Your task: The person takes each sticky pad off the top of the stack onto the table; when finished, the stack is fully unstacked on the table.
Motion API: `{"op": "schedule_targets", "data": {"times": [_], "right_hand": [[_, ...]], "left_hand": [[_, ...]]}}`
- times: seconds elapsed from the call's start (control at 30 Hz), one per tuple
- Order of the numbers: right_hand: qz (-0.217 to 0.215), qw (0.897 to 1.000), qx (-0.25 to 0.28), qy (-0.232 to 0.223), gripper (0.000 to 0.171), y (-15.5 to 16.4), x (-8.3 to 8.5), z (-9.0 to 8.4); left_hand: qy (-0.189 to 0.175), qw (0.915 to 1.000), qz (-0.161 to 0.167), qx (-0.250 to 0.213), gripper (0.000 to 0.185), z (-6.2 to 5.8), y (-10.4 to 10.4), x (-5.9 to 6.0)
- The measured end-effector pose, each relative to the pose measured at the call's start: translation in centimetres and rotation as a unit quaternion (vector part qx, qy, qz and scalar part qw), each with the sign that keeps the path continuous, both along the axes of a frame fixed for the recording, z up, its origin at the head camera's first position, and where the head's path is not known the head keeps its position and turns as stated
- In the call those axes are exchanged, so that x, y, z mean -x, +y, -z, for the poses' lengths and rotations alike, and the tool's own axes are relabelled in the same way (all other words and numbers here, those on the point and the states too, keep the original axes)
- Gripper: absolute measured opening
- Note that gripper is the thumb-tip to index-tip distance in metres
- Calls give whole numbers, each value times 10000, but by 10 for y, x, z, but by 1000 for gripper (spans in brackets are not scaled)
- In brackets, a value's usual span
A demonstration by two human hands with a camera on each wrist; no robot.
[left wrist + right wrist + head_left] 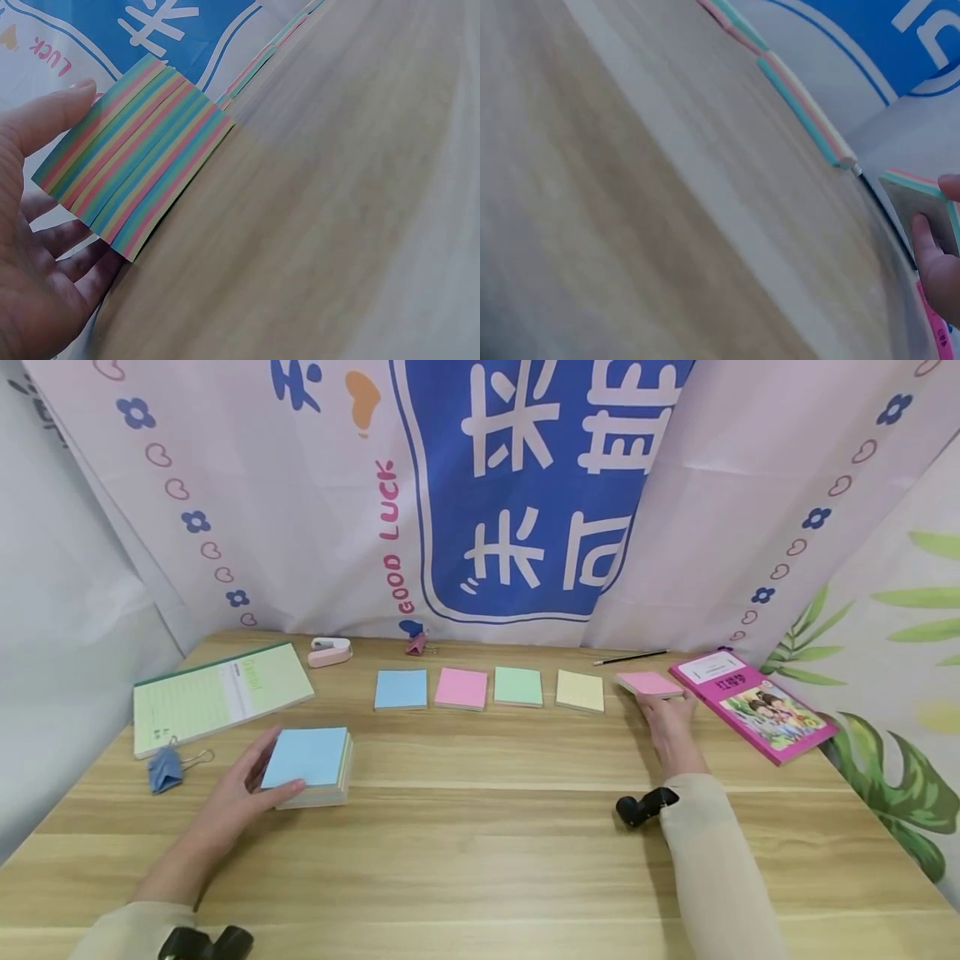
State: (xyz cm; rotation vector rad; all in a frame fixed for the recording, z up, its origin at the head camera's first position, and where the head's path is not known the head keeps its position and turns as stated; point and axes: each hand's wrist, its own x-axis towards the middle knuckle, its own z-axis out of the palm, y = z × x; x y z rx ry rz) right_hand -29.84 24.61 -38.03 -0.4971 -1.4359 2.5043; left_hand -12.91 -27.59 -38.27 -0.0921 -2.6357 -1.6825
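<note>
My left hand (238,792) grips a thick stack of sticky notes (306,758) with a blue top sheet, left of the table's middle. In the left wrist view, rainbow-striped edges show on the stack (135,157), thumb over the top and fingers at its side. At the far right, my right hand (670,731) pinches a thin pink-topped sticky note pad (647,682). The right wrist view shows this pad (909,196) tilted, a finger against its grey underside. Left of it, blue (401,689), pink (461,688), green (517,686) and yellow (580,691) pads lie in a row.
A pink book (753,706) lies beside my right hand, and a pencil (630,657) behind the pads. Further left are a green notepad (225,693), a blue binder clip (165,770), a pink-and-white stapler (329,652) and a small pink clip (416,644). A printed curtain (322,527) hangs behind.
</note>
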Motion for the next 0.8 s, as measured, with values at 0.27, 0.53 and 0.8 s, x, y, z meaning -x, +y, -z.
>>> {"op": "schedule_targets", "data": {"times": [0.27,0.53,0.8], "right_hand": [[335,9938,-819,-670,87,0,8,10],[-709,9870,-923,-1105,97,8,-6,-5],[-1950,9689,-1349,-710,86,4,-38,-25]], "left_hand": [[36,9999,10,123,80,2,0,-1],[6,9999,-45,108,80,2,1,-1],[59,9999,-33,137,80,2,0,0]]}}
